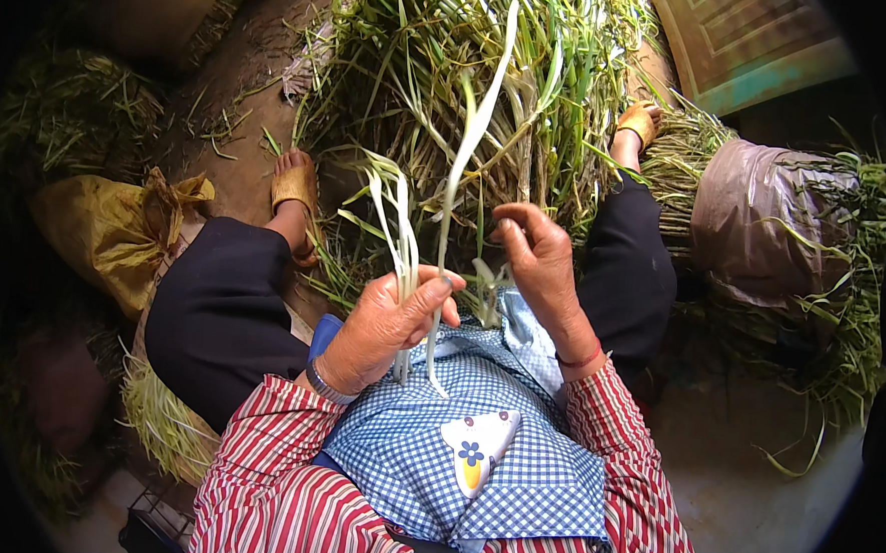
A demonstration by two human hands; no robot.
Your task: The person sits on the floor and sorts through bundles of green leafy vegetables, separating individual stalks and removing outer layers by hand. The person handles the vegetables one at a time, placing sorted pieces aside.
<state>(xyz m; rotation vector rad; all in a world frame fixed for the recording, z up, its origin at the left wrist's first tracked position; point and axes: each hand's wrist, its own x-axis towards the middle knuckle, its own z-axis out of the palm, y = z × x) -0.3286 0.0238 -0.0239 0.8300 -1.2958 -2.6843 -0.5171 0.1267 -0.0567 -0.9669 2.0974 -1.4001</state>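
Observation:
My left hand [400, 312] holds several pale leafy stalks [406, 256] upright in its palm. One longer white-green stalk [460, 157] is pinched between its thumb and fingers, and its lower end hangs over the blue checked apron [523, 461]. To the right, my right hand [535, 244] is raised with curled fingers, apart from the long stalk; whether something thin is between the fingertips cannot be told. A large heap of green, leafy long-stemmed plants [490, 91] lies just beyond both hands, between the feet.
A plastic-wrapped bundle of stalks [769, 218] lies at the right. At the left are a tied yellow sack [115, 229] and a bunch of pale stalks [161, 416]. Loose leaves litter the earthen floor [233, 123]. A wooden panel [755, 49] stands at the upper right.

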